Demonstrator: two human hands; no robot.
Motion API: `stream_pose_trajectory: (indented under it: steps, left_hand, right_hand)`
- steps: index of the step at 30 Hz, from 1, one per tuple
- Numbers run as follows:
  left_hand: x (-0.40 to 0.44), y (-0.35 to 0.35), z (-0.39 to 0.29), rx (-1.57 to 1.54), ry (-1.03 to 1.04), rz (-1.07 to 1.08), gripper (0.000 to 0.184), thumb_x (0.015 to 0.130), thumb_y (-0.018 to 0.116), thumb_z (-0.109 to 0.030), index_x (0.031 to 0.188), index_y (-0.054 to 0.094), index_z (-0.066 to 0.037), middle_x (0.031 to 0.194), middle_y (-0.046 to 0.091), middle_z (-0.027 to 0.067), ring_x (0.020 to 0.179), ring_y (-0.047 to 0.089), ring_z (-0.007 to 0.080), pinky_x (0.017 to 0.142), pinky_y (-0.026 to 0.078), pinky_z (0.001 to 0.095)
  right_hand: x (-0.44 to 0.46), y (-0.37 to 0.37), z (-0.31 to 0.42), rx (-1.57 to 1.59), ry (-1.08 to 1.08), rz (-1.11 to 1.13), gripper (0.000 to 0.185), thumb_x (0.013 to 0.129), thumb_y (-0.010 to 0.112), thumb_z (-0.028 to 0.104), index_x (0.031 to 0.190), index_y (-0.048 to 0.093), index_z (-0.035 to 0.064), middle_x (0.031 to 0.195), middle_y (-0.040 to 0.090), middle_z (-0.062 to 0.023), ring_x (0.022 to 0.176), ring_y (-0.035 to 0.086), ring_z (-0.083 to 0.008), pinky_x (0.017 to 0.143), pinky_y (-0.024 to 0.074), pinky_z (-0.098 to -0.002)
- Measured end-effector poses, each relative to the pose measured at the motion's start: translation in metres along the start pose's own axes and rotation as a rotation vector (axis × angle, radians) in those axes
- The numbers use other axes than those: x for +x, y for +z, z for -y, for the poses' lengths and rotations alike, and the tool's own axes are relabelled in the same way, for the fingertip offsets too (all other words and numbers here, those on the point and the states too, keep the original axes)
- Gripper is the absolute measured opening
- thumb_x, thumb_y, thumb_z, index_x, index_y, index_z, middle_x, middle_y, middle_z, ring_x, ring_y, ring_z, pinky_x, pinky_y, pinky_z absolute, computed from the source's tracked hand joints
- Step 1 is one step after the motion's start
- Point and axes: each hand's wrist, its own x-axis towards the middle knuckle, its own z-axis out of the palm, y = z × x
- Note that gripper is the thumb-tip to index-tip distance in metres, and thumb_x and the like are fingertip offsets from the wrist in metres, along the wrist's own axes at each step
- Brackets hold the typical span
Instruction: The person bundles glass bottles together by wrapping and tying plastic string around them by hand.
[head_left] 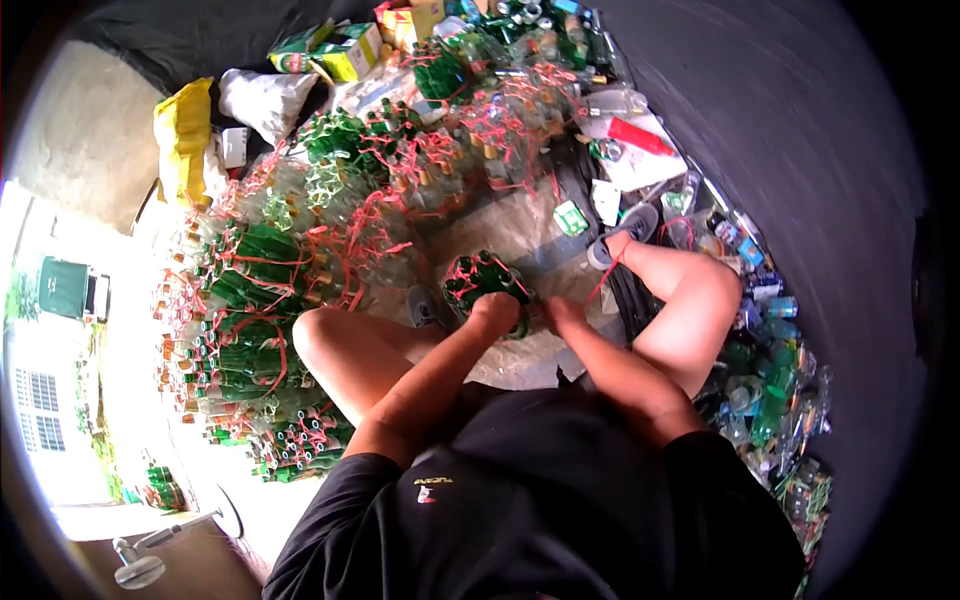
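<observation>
A bundle of dark green glass bottles [481, 284] stands on the floor between my legs, with red plastic string [459, 270] wound around the necks. My left hand [495, 312] is closed in a fist against the near side of this bundle; what its fingers hold is hidden. Just to the right of the bottles, my right hand [563, 315] is closed on red string, which trails from it up toward my right shoe [630, 234]. The two hands are a short way apart.
Tied bundles of green bottles [262, 255] and clear bottles [430, 175] crowd the left and back. Cans and loose bottles [770, 385] line the dark wall [850, 250] at right. A yellow sack [183, 140], a white sack [265, 102] and cartons [350, 50] lie behind.
</observation>
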Motion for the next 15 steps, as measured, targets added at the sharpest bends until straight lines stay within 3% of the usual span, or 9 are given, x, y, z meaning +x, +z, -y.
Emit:
stream_pose_trajectory:
  steps: [2,3,4,6,7,10,12,14,15]
  left_hand:
    - [-0.003,-0.005,0.007,-0.06,0.073,0.032,0.021,0.081,0.055,-0.017,0.084,0.074,-0.008,0.089,0.071,0.0159,0.083,0.071,0.0291,0.072,0.057,0.0404]
    - [-0.006,-0.007,0.009,-0.087,0.086,0.006,0.021,0.08,0.055,-0.017,0.085,0.074,-0.008,0.089,0.071,0.0158,0.084,0.071,0.0295,0.073,0.057,0.0407]
    - [-0.008,-0.01,0.01,-0.113,0.097,-0.02,0.021,0.08,0.056,-0.018,0.086,0.074,-0.009,0.09,0.071,0.0157,0.086,0.07,0.03,0.074,0.057,0.0409]
    - [-0.012,-0.025,0.007,-0.103,0.067,0.037,0.021,0.079,0.056,-0.018,0.087,0.074,-0.009,0.092,0.07,0.0157,0.087,0.07,0.03,0.075,0.056,0.0412]
    - [-0.016,-0.032,0.005,-0.096,0.033,0.091,0.021,0.079,0.057,-0.019,0.088,0.074,-0.009,0.094,0.07,0.0157,0.089,0.069,0.0301,0.077,0.056,0.0416]
    - [-0.021,-0.036,0.005,-0.052,0.067,0.034,0.022,0.079,0.057,-0.02,0.089,0.074,-0.009,0.098,0.068,0.0153,0.09,0.068,0.0298,0.077,0.055,0.0419]
    - [-0.016,-0.026,0.017,-0.063,0.133,0.016,0.023,0.079,0.057,-0.02,0.09,0.073,-0.008,0.1,0.067,0.0155,0.091,0.068,0.0299,0.077,0.055,0.0421]
    - [-0.008,-0.009,0.027,-0.069,0.199,-0.006,0.023,0.079,0.058,-0.02,0.09,0.073,-0.007,0.102,0.066,0.0157,0.091,0.067,0.03,0.077,0.055,0.0423]
    - [-0.005,-0.003,0.03,-0.051,0.209,0.024,0.022,0.078,0.058,-0.019,0.088,0.073,-0.007,0.097,0.067,0.0155,0.088,0.068,0.0299,0.075,0.055,0.0421]
  right_hand:
    - [0.01,0.004,-0.011,-0.056,0.036,-0.113,0.029,0.088,0.052,0.033,0.096,0.069,0.0106,0.093,0.069,-0.0173,0.091,0.065,-0.0406,0.076,0.0504,-0.0499]
    - [0.012,0.005,-0.016,0.004,0.054,-0.139,0.037,0.084,0.055,0.043,0.095,0.068,0.0098,0.091,0.068,-0.0183,0.09,0.065,-0.0408,0.077,0.0501,-0.0489]
    - [0.015,0.006,-0.019,0.007,0.059,-0.139,0.037,0.084,0.055,0.043,0.095,0.068,0.0098,0.091,0.068,-0.0183,0.09,0.065,-0.0408,0.077,0.0501,-0.0489]
    - [0.019,0.006,-0.02,0.189,-0.177,0.04,0.037,0.081,0.062,0.042,0.097,0.069,0.0093,0.091,0.068,-0.0198,0.088,0.065,-0.0403,0.076,0.0496,-0.0477]
    - [0.026,0.0,-0.009,0.035,-0.086,0.306,0.027,0.083,0.064,0.028,0.1,0.069,0.0084,0.097,0.068,-0.0191,0.083,0.066,-0.0337,0.074,0.0501,-0.0436]
    - [0.026,-0.015,-0.012,0.069,-0.22,0.361,0.029,0.083,0.067,0.028,0.103,0.07,0.007,0.095,0.069,-0.0178,0.08,0.066,-0.0285,0.072,0.0504,-0.0412]
    - [0.021,-0.039,-0.012,0.332,-0.114,0.373,0.029,0.082,0.07,0.023,0.104,0.069,0.0044,0.09,0.07,-0.0083,0.077,0.063,-0.0202,0.07,0.05,-0.037]
    - [0.018,-0.058,-0.01,0.542,0.118,0.481,0.032,0.078,0.072,0.028,0.101,0.069,0.0063,0.09,0.07,-0.0117,0.08,0.064,-0.0231,0.071,0.05,-0.0392]
    - [0.021,-0.048,-0.017,0.326,-0.064,0.324,0.026,0.078,0.07,0.025,0.097,0.07,0.0069,0.089,0.07,-0.0138,0.082,0.066,-0.0271,0.071,0.0504,-0.0409]
